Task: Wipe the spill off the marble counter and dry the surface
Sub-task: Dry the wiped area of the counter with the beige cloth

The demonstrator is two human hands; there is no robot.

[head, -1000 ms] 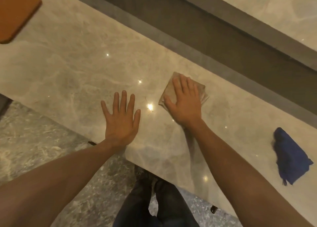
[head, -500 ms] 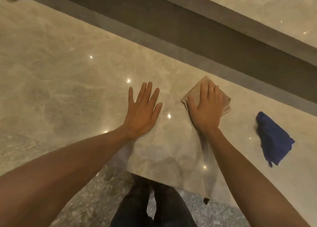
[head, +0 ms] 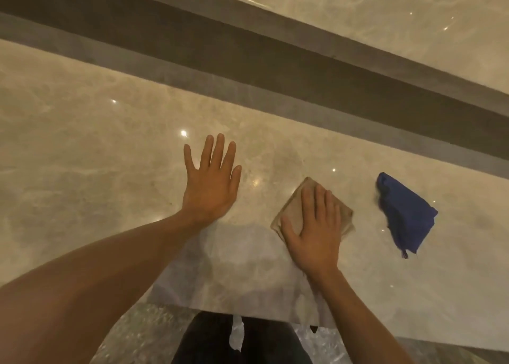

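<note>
A polished beige marble counter [head: 82, 157] fills the view. My right hand [head: 314, 231] lies flat on a folded tan cloth [head: 345, 217], pressing it onto the counter right of centre. My left hand [head: 212, 182] rests palm down on the bare marble to the left of the cloth, fingers spread, holding nothing. A crumpled blue cloth [head: 405, 215] lies on the counter to the right of the tan cloth, apart from both hands. I cannot make out any liquid on the glossy surface.
A dark recessed strip [head: 248, 58] runs along the counter's far side, with a raised marble ledge [head: 385, 14] beyond it. The counter's near edge [head: 248, 312] is close to my body; grey stone floor and my dark trousers show below it.
My right hand has slid the tan cloth toward me and to the right, closer to the blue cloth. The view has shifted right along the counter; my left hand stays flat on the marble.
</note>
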